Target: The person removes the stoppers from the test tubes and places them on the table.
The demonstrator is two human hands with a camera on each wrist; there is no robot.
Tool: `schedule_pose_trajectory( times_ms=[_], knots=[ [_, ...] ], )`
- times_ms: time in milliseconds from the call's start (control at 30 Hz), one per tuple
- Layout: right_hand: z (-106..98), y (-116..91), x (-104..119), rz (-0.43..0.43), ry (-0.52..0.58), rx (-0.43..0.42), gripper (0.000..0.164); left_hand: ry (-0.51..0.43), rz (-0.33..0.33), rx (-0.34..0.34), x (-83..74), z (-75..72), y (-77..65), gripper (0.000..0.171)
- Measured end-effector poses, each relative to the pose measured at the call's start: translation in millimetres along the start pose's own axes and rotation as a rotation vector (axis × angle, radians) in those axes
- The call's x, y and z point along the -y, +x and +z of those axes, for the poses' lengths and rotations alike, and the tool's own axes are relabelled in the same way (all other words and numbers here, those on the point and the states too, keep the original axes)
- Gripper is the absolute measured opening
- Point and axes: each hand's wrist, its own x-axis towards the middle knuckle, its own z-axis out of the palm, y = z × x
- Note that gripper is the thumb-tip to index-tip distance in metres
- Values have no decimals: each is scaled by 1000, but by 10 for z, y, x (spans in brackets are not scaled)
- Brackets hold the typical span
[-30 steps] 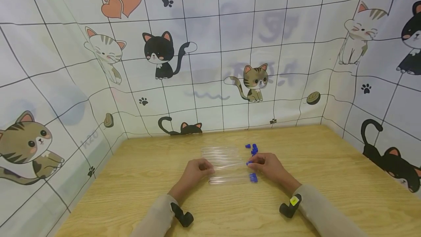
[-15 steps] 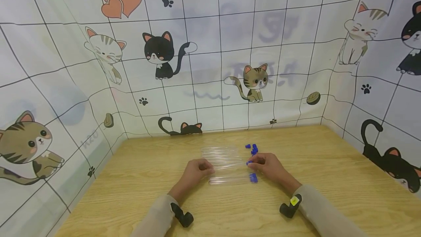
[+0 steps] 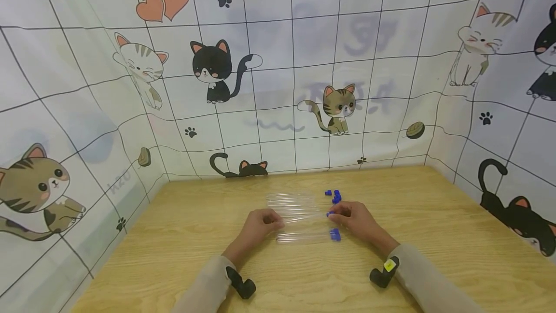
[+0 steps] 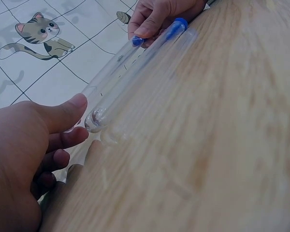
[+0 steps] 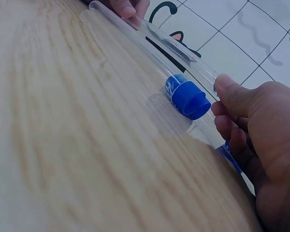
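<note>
My left hand pinches the rounded end of a clear test tube between thumb and fingers. At the tube's other end, my right hand pinches a small blue cap. Whether the cap sits in the mouth or only touches it cannot be told. Nearer to me on the table lie capped test tubes, side by side, their blue caps pointing right. Beyond the hands lies a row of clear tubes without caps. Loose blue caps sit beyond the right hand.
A wooden table lies under everything. White cloth printed with cats and grid lines hangs at its back and sides. Each sleeve carries a black wrist camera; the left one and the right one both stick out towards the middle.
The head view has shifted very slightly. Both hands, the held test tube and the cap keep their places.
</note>
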Motion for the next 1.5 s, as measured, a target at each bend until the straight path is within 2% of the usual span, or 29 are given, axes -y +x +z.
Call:
schedule_pose_trajectory(
  times_ms=[233, 400, 700, 933, 1500],
  knots=[
    [-8, -10, 45, 9, -3, 4, 14, -13, 27, 4, 1, -4, -5, 6],
    [-17, -5, 31, 15, 2, 7, 14, -14, 14, 2, 5, 0, -4, 6],
    [-65, -1, -5, 95, 26, -13, 17, -1, -4, -4, 11, 2, 8, 5],
    [-65, -3, 20, 76, 18, -6, 18, 1, 0, 5, 16, -2, 9, 5],
    [-73, 31, -80, 24, -104, -34, 15, 31, -33, 1, 52, -10, 6, 9]
  ],
)
